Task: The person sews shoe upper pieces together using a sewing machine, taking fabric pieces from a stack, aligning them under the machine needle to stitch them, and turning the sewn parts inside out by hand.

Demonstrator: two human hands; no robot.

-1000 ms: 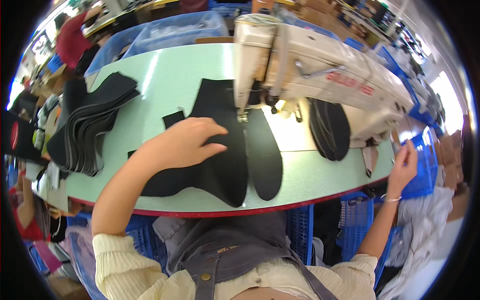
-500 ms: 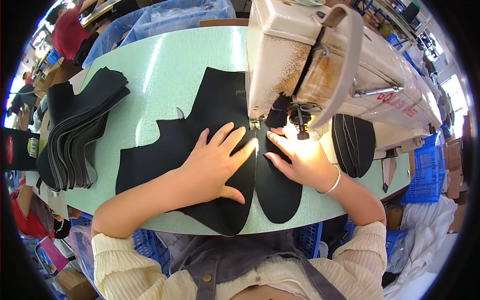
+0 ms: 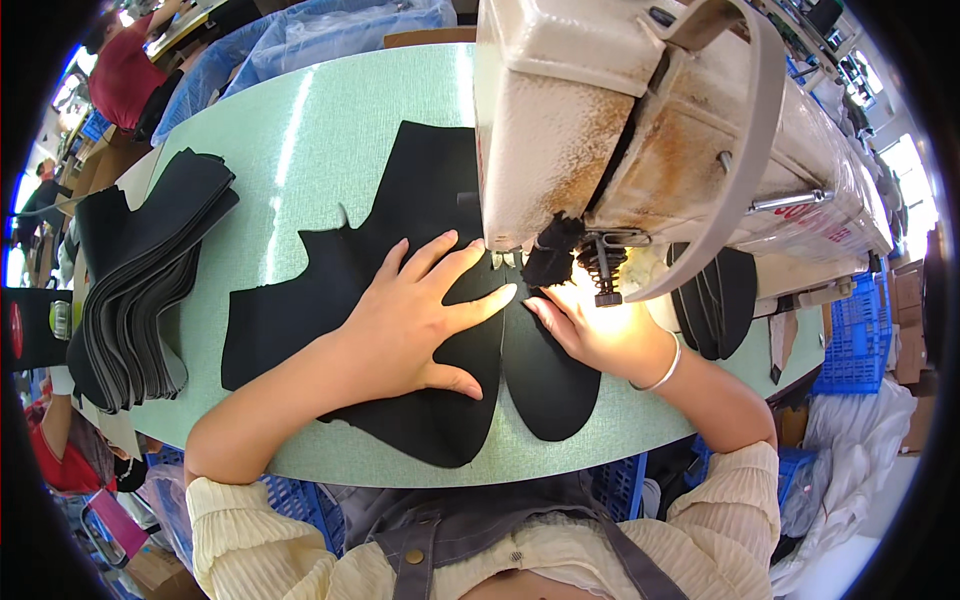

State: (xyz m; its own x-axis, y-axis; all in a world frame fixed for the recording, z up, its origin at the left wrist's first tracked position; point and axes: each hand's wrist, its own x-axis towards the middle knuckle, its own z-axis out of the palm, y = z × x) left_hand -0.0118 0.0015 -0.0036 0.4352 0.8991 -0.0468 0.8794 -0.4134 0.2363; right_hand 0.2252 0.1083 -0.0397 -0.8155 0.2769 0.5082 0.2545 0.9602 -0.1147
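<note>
My left hand [image 3: 408, 318] lies flat with spread fingers on a large black sheet piece [image 3: 290, 325]. Its index fingertip is close to the seam line, just in front of the presser foot [image 3: 503, 260] of a sewing machine [image 3: 560, 130]. My right hand [image 3: 605, 325] rests on a rounded black piece [image 3: 550, 395], thumb near its left edge. Lamp glare and machine parts hide some of its fingers. Both pieces meet edge to edge at the foot and part into a narrow gap towards me.
A stack of black cut pieces [image 3: 140, 290] stands at the left. Several rounded black pieces [image 3: 722, 300] lie right of the machine. Blue plastic-lined bins [image 3: 340, 40] are behind the pale green table [image 3: 400, 85]; a blue crate [image 3: 855, 335] is at the right. Another person [image 3: 122, 78] works far left.
The black pieces have slid a little away from me under the foot, both hands staying on them. My right index finger is now more hidden by the machine. The whole view has shifted slightly.
</note>
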